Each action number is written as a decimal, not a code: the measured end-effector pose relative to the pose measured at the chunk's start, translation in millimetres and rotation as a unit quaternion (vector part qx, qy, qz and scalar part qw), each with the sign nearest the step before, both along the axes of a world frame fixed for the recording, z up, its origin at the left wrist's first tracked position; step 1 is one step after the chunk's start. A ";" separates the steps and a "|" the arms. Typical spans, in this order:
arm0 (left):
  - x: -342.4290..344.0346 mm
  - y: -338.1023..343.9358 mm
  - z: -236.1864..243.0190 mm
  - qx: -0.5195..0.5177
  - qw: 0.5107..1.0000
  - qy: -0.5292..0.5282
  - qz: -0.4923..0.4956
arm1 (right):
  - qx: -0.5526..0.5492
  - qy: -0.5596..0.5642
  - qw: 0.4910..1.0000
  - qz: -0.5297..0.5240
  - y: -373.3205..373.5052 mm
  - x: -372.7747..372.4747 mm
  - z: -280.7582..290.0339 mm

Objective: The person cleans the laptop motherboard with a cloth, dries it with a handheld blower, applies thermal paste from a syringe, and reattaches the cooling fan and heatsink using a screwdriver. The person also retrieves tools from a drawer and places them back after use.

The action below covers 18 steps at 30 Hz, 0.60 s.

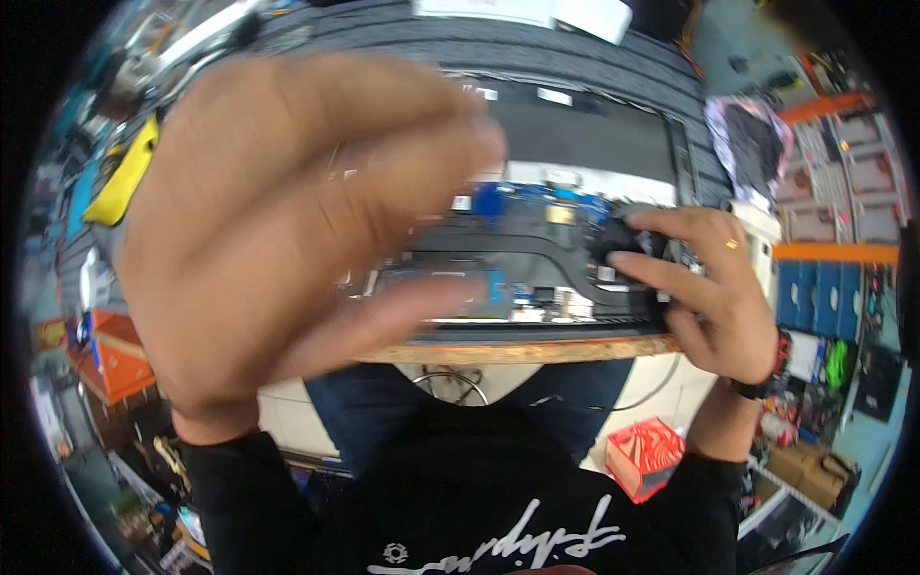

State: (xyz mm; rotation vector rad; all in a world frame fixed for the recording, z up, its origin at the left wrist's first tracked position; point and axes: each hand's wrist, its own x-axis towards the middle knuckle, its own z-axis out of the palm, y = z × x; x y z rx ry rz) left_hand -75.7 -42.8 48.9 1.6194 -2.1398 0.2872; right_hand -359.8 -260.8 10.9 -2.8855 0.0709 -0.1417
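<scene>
An opened laptop (604, 139) lies on the bench with its inner boards bare. My right hand (714, 287) is at the laptop's right side, its fingertips closed about a black round part that looks like a cooling fan (613, 240). My left hand (297, 220) is raised close to the camera, blurred by motion. Its fingers are stretched out, the thumb is apart from them, and nothing shows between. It hides much of the laptop's left half. A dark heat pipe (517, 244) runs toward the fan. Below it sits a blue-edged board (494, 292).
The bench has a grey ribbed mat (383, 43) and a wooden front edge (517, 352). A yellow-handled tool (125, 182) lies at the left. On the right are a crumpled cloth (752, 144) and blue drawers (819, 297). A red patterned box (647, 455) stands on the floor.
</scene>
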 end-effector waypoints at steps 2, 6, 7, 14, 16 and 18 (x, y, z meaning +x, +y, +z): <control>32.6 18.1 23.5 -0.004 0.995 -0.001 0.103 | 0.069 -0.045 0.997 0.000 -5.7 -3.3 19.3; 88.0 46.4 18.9 0.010 0.960 0.030 0.280 | 0.074 -0.129 0.989 -0.008 9.2 20.6 33.7; 106.4 54.4 15.9 0.014 0.955 0.065 0.290 | 0.065 -0.137 0.988 -0.002 13.9 29.5 38.7; 184.5 65.7 -39.2 -0.149 0.932 0.148 0.294 | 0.058 -0.157 0.971 0.173 64.7 184.5 35.9; 189.3 69.2 -43.2 -0.171 0.929 0.155 0.291 | 0.006 -0.166 0.969 0.184 77.0 230.4 16.1; 195.1 65.8 -42.3 -0.196 0.925 0.152 0.287 | -0.007 -0.134 0.982 0.136 85.9 268.7 -7.8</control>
